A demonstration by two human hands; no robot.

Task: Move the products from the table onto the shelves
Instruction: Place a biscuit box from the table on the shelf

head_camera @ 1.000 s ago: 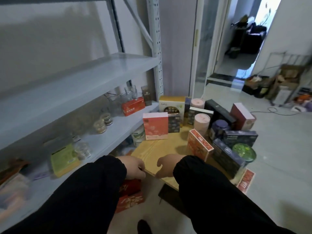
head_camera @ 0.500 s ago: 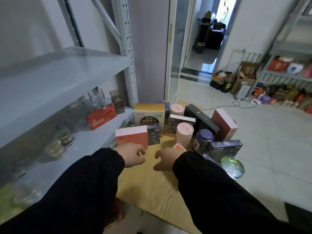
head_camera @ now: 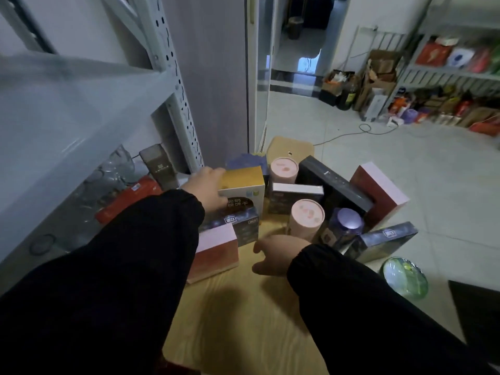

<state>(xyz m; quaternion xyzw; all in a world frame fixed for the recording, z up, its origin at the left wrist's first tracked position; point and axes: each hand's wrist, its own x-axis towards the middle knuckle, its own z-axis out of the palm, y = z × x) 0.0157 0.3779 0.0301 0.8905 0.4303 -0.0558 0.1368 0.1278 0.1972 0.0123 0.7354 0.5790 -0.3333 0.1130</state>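
At the far left corner of the wooden table [head_camera: 243,320], the left hand [head_camera: 208,189] reaches out of a black sleeve [head_camera: 130,266] to the yellow-topped box [head_camera: 243,185]. Its grip spans the box's left edge, with the thumb on the printed front face and the fingers over the left end of the yellow top. The box stands upright on the table, just beside the upright post of the grey metal shelves [head_camera: 81,109].

The right hand [head_camera: 278,255] hovers low over bare wood near the middle of the table. Its grip is loose, the fingers slightly curled and holding nothing. It is just short of the near pink canister [head_camera: 307,217].

A dark starry box [head_camera: 238,226] stands in front of the yellow-topped box. Nearer still is a red box with a pale top [head_camera: 216,250], partly covered by the left sleeve. A second pink canister [head_camera: 284,170] stands farther back, with a white-topped dark box [head_camera: 297,194] between the two canisters. To the right are a purple-lidded jar [head_camera: 347,226], a long black box [head_camera: 335,188] and a tall red box [head_camera: 378,193]. A dark flat box [head_camera: 387,239] and a green glassy round item [head_camera: 404,278] sit near the table's right edge.

On the lower shelf at left are clear glassware [head_camera: 113,171], a red carton [head_camera: 127,198] and a brown-grey box [head_camera: 159,166].
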